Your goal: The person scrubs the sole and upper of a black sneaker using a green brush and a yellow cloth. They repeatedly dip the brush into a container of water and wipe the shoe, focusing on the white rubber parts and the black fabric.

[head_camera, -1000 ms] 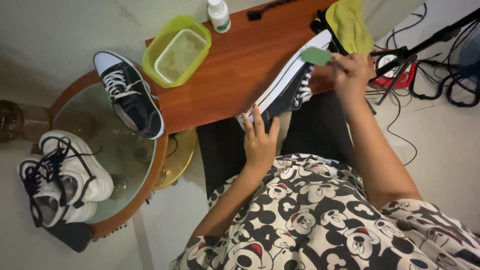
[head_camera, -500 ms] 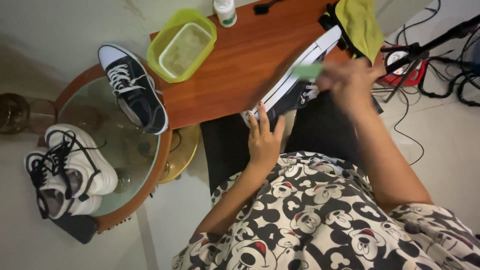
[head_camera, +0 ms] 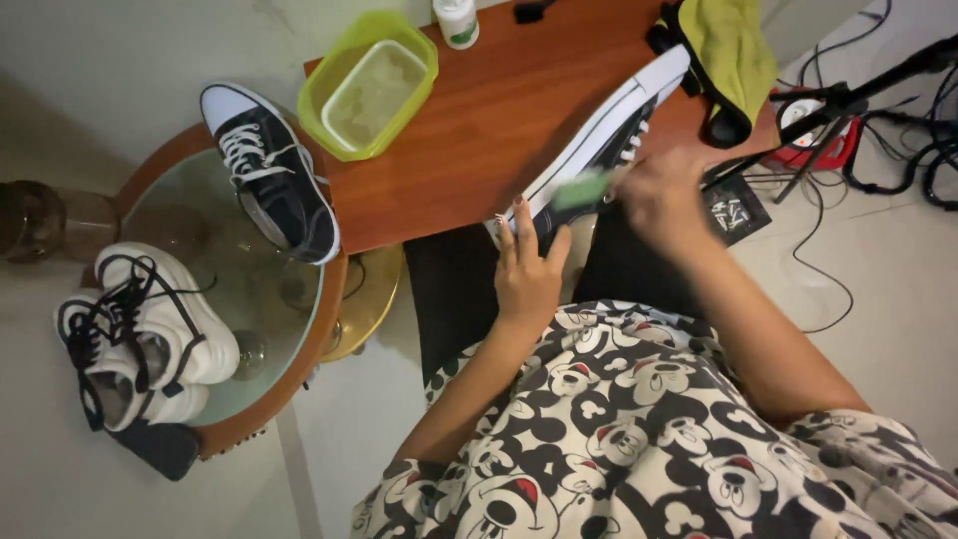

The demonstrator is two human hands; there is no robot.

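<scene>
A black canvas sneaker with a white sole lies on its side across the edge of the brown wooden table. My left hand grips its heel end. My right hand is blurred by motion and holds a small green brush or sponge against the white sole near the heel. A yellow-green cloth lies by the shoe's toe at the back right.
A green plastic tub of cloudy water and a small white bottle stand on the table. To the left, a round glass table carries the matching black sneaker and a white pair. Cables and a stand lie at right.
My right hand has slid the green brush along the white sole from the toe end down toward the heel. The left hand keeps its hold.
</scene>
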